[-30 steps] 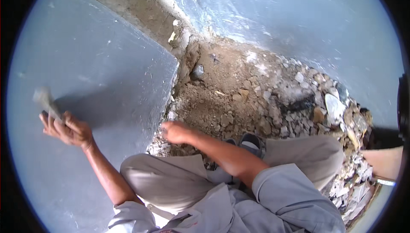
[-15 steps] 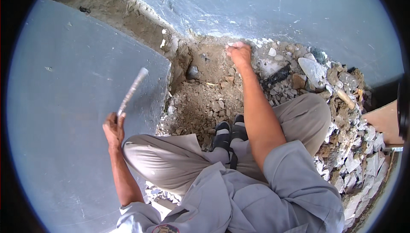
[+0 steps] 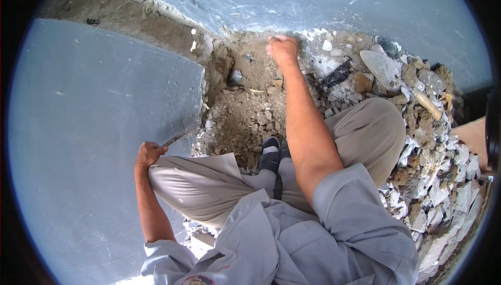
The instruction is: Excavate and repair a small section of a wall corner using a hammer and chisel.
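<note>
My left hand point(image 3: 150, 153) is closed around one end of a slim metal rod point(image 3: 178, 138), beside my left knee. The rod's other end points right, toward the broken edge of the grey slab point(image 3: 115, 97). At the far side of the dug-out hollow, my right hand point(image 3: 284, 48) is closed over the dirt, close to the foot of the grey wall point(image 3: 334, 3). Its fingers curl out of sight, so anything in them is hidden. Loose soil and stone chips point(image 3: 245, 120) lie below that hand.
To the right a trowel point(image 3: 382, 70) with a wooden handle rests on heaped rubble point(image 3: 417, 180). A dark stone point(image 3: 236, 77) sits in the hollow. An open trench point(image 3: 120, 11) runs off to the far left. My sandalled feet point(image 3: 270, 154) stand at the hollow's near edge.
The rod in my left hand has swung down from pointing up to pointing right, and that hand has shifted slightly right. My right hand remains closed at the wall's foot.
</note>
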The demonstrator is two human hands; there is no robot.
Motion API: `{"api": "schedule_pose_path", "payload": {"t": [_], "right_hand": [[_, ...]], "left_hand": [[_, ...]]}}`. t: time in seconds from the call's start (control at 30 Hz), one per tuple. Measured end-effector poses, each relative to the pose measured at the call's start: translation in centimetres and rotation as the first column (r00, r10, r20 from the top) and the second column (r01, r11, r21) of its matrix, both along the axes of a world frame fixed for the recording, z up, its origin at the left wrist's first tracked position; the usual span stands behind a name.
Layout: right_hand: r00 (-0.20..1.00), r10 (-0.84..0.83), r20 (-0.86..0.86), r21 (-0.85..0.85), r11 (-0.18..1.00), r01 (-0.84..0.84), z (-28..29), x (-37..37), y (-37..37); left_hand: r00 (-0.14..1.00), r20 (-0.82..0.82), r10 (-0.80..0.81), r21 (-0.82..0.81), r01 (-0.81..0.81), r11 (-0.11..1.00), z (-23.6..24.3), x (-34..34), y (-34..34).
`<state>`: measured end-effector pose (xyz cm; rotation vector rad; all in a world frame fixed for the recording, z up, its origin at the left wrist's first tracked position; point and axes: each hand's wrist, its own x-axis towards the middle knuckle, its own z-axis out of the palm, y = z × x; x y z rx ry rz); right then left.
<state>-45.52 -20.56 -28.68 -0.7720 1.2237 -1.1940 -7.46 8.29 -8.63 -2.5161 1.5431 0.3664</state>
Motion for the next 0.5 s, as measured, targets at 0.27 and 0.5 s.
{"api": "schedule_pose_path", "payload": {"t": [0.27, 0.5], "right_hand": [[0.976, -0.101, 0.191, 0.026, 0.995, 0.097, 0.1, 0.2, -0.1], [0.987, -0.039, 0.158, 0.006, 0.999, 0.038, 0.7, -0.1, 0.3]], "left_hand": [[0.997, -0.027, 0.067, -0.009, -0.068, 0.998, 0.6, -1.8, -0.4], [0.999, -0.009, 0.046, 0.002, -0.046, 0.999, 0.7, -0.9, 0.0]]}}
